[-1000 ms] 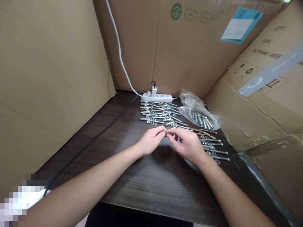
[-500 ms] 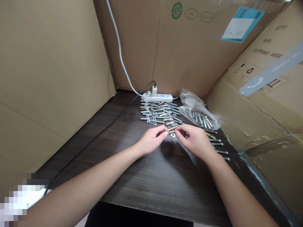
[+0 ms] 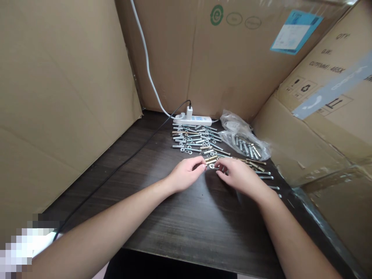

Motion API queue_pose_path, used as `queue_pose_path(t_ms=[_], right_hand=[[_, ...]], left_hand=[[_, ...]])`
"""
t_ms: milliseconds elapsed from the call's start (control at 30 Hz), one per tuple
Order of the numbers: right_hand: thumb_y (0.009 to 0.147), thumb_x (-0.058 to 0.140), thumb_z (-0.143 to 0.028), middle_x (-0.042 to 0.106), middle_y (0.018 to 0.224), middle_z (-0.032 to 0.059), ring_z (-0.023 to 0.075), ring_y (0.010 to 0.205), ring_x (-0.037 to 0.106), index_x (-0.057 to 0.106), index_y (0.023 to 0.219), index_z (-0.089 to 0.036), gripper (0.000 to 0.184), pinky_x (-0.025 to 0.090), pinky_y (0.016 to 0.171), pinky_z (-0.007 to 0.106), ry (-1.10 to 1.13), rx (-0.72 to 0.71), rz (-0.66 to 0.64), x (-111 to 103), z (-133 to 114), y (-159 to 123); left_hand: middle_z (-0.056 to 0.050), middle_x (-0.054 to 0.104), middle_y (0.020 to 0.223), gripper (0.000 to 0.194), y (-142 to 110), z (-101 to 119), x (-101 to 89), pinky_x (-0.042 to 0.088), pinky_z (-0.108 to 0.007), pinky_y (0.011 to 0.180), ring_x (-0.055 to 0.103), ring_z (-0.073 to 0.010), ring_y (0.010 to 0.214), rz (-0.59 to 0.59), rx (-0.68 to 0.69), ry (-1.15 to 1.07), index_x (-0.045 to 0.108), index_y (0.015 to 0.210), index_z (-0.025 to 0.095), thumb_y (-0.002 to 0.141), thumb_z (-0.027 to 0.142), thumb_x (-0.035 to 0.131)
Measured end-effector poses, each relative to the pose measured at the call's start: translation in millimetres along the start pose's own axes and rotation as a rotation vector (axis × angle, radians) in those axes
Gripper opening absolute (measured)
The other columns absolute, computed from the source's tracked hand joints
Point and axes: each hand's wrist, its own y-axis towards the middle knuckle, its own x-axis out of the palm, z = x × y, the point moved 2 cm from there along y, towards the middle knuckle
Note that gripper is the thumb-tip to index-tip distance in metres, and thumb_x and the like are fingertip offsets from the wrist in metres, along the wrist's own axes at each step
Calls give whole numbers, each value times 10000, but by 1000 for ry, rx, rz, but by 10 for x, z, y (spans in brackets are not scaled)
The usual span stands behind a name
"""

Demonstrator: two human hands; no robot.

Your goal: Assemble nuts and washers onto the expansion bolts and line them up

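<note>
Brown cardboard (image 3: 64, 85) was stood along the left, and across the dark tabletop (image 3: 162, 221) a black cable (image 3: 128, 159) was run. By the left hand (image 3: 187, 173), thumb and forefinger were brought close together at the near end of the brass sleeves (image 3: 211, 160); whether one was pinched could not be told. Beyond, below a white power strip (image 3: 194, 120), silvery bolts (image 3: 195, 150) were laid in rows among nuts and rings. Between the two hands a washer (image 3: 211, 166) was seen, just beside the sleeves. By the right hand (image 3: 236, 174), thumb and forefinger were held spread near that washer. Farther right, a clear plastic bag (image 3: 232, 121) was left with metal parts (image 3: 247, 149) inside, and a printed carton (image 3: 319, 143) was placed alongside.
</note>
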Motion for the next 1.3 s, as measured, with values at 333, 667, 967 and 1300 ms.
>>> queue_pose_path(t_ms=[333,667,967,1300], right_hand=[[774,532,-169,651,873,57,173,749,598,644,871,-187,149,435,691,276,-36,40,-84,48,87,-17],[786,537,-198,601,859,33,141,685,565,617,883,-190,126,451,679,272,68,-74,149,-25,-60,0],[818,532,-193,593,880,36,128,691,546,610,936,-196,142,469,677,260,253,-231,292,-39,-232,-33],[868,530,-226,611,908,41,117,654,530,612,1000,-203,157,474,664,259,311,-309,315,51,-265,-31]], left_hand=[[12,590,815,203,4,-1,0,412,-251,779,534,-142,800,-13,-10,3,553,832,169,906,282,402],[15,594,808,204,0,-24,0,415,-247,763,532,-139,783,-10,-14,2,561,840,171,902,288,406],[18,598,815,183,6,-39,5,414,-243,763,535,-138,787,2,-5,12,553,843,176,898,279,412],[28,568,775,186,5,-59,20,408,-228,715,516,-127,751,-13,-9,29,541,820,175,901,286,415]])
